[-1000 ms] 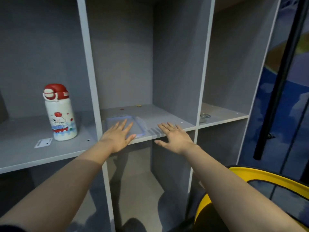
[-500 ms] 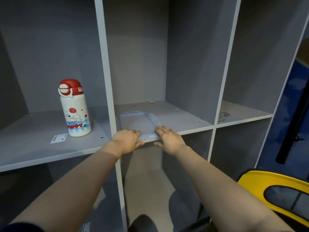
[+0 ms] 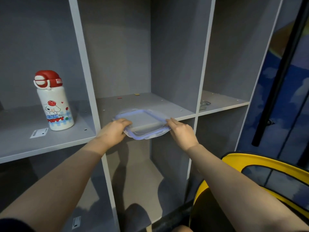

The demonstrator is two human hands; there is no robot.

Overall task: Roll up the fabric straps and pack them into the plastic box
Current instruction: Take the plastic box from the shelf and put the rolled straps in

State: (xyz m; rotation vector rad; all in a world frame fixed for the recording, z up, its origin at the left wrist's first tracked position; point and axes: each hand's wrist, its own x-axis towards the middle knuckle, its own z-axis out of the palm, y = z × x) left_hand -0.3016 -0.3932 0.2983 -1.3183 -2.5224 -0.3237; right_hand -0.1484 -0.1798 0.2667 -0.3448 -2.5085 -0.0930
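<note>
A flat clear plastic box lid (image 3: 143,122) with a blue-violet rim hangs half over the front edge of the middle shelf (image 3: 150,102). My left hand (image 3: 115,131) grips its left front corner, fingers curled over the rim. My right hand (image 3: 181,131) pinches its right edge. The lid is tilted slightly, its front part off the shelf. No fabric straps and no box body are in view.
A white bottle (image 3: 54,104) with a red cap stands in the left compartment beside a small label (image 3: 39,132). Grey upright panels (image 3: 83,64) divide the shelving. Small metal clips (image 3: 204,103) lie in the right compartment. A yellow-rimmed object (image 3: 260,166) sits at lower right.
Both hands went from lying flat and open on the shelf to closing on the lid's edges, then drew it forward over the shelf's front edge.
</note>
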